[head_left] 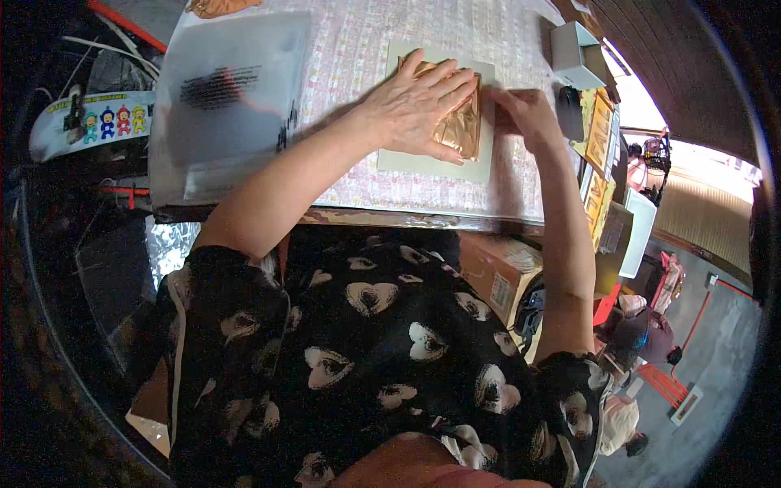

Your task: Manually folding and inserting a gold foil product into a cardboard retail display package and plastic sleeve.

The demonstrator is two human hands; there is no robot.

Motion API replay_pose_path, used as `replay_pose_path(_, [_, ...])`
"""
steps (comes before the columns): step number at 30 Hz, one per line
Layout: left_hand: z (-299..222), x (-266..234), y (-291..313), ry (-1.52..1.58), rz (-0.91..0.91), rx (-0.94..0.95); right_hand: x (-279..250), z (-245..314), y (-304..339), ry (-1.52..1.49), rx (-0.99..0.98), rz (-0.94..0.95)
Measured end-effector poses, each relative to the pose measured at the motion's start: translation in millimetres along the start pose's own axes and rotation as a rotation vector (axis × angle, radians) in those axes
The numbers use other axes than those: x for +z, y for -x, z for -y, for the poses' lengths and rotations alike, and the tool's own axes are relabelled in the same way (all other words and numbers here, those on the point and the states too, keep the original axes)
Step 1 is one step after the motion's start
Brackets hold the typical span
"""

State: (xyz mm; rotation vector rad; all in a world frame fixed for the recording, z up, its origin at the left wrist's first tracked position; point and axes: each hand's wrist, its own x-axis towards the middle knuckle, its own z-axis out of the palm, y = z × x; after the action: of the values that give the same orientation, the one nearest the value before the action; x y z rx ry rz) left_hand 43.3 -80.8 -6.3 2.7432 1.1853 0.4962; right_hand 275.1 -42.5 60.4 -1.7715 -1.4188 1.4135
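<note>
Where foil (pixel 462 128) runs lengthwise away, left hand (pixel 413 106) spreads (right hand (pixel 529 116) curled, hold unclear).

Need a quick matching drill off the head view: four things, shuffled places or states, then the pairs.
1. Left hand
2. Pale grey card
3. Translucent plastic bag
4. White box

A. On the left part of the tabletop
B. Beneath the gold foil
C. At the tabletop's right side
D. Fingers spread over the foil

Pairs: 1-D, 2-B, 3-A, 4-C
</note>
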Motion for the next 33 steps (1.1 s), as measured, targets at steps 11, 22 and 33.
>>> replay_pose_path(11, [-1.5,-3.5,-2.3,0.048,-0.031,0.021,-3.7,-16.6,17.8,0.046,0.116,0.212])
replay_pose_path(22, [4.0,-18.0,-6.1,0.223,-0.058,0.038,0.9,-41.0,22.5,-0.189,0.029,0.182])
replay_pose_path(33, [38.7,-77.1,-15.8,1.048,-0.216,-0.487,-36.8,-51.6,47.3,-0.448,-0.012,0.140])
